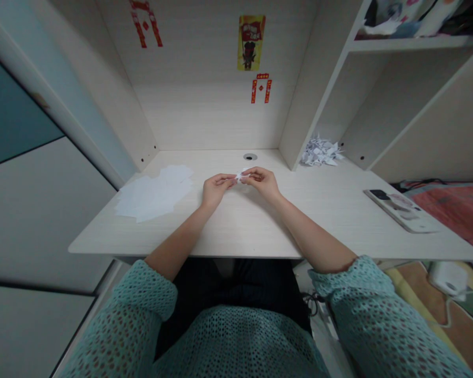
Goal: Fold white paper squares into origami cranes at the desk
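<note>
Between my two hands, above the middle of the desk, is a small piece of white folded paper (239,176). My left hand (217,188) pinches its left side with thumb and fingertips. On the other side my right hand (263,181) is closed on it too, the fingers curled over the top. The fingertips cover much of the paper, so its exact shape is hard to make out. Left of my hands, white paper sheets (153,193) lie spread in an overlapping layer. A heap of small white folded paper pieces (321,151) rests at the back right, beside the upright panel.
The pale wooden desk (236,236) has a round cable hole (250,157) at the back. A phone (400,211) lies near the right edge. The upright shelf panel (325,89) rises behind my right hand. A white device with a cable (449,278) sits below the desk.
</note>
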Demonstrator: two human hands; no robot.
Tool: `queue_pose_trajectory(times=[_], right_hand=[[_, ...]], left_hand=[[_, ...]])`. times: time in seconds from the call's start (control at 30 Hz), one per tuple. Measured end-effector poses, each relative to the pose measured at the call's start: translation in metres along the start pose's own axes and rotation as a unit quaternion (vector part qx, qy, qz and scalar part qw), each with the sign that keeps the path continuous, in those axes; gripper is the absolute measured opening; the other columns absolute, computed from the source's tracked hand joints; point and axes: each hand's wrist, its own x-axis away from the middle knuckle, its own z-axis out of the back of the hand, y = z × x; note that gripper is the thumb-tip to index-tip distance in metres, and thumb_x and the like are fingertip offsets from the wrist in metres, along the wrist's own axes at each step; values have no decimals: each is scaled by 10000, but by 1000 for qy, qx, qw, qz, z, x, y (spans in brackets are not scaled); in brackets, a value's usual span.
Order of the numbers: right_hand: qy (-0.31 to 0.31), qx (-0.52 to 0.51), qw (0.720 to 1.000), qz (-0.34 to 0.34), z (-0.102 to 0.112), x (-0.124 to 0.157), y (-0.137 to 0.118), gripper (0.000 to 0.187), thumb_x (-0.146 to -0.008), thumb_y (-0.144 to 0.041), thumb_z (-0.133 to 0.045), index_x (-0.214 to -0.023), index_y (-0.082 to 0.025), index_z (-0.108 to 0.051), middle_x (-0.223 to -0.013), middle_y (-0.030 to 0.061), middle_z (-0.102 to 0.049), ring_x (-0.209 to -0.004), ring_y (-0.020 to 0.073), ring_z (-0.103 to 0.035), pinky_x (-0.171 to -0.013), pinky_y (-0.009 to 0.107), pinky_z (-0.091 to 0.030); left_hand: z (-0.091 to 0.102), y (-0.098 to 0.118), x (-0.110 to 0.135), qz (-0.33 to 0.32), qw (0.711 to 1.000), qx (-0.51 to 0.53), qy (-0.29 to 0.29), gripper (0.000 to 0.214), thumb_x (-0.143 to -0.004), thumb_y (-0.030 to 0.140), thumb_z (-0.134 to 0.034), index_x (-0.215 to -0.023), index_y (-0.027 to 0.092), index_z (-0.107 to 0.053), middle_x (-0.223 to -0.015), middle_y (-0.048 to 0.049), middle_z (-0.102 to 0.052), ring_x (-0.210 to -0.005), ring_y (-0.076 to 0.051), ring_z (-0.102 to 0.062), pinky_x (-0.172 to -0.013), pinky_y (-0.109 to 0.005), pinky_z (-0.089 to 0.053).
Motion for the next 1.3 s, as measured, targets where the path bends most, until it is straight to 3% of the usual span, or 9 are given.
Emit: queue_pose_trajectory(times=[0.13,0.23,0.4,0.57,0.97,1.3], right_hand=[[-16,-22,1000,3,1,0,0,491,-598,-349,-775,-1022,-237,-555,-649,-34,-656,-607,134,-644,-592,241,-498],[-42,-16,999,9,0,0,-1,550,-630,-371,-751,-1123,-245,-542,-738,-10,-672,-626,135,-647,-589,241,-499],[-66,20,998,0,0,1,0,386,-680,-427,-701,-992,-203,-665,-867,48,-696,-700,155,-653,-668,281,-521],[-55,-15,998,-13,-1,1,4,374,-651,-435,-724,-946,-208,-693,-884,46,-709,-760,173,-658,-755,323,-529],[6,13,1000,-20,-4,1,0,314,-627,-476,-720,-757,-190,-718,-740,39,-711,-674,160,-639,-683,298,-513],[-8,0,1000,-4,0,1,4,272,-641,-443,-725,-732,-187,-713,-753,48,-714,-708,172,-652,-725,313,-509]], left_hand=[[0,-2,-1,-4,1000,-4,-2,225,-661,313,-698,-810,145,-688,-781,-58,-707,-735,-162,-663,-774,-316,-519],[0,-4,-2,-9,1000,-13,-8,229,-670,330,-691,-805,146,-677,-791,-58,-706,-734,-160,-661,-770,-317,-520],[1,-3,0,-14,1000,-15,-3,253,-678,353,-691,-837,162,-647,-796,-50,-705,-740,-163,-670,-744,-304,-527],[0,-1,1,-5,1000,-6,5,307,-670,373,-703,-888,172,-623,-787,-51,-708,-742,-169,-677,-724,-297,-532],[0,0,-1,49,998,32,-13,299,-615,374,-743,-752,131,-636,-821,-81,-711,-797,-178,-671,-831,-346,-506],[1,-3,-3,74,996,50,-31,282,-616,349,-747,-751,128,-637,-821,-82,-711,-797,-163,-668,-851,-338,-489]])
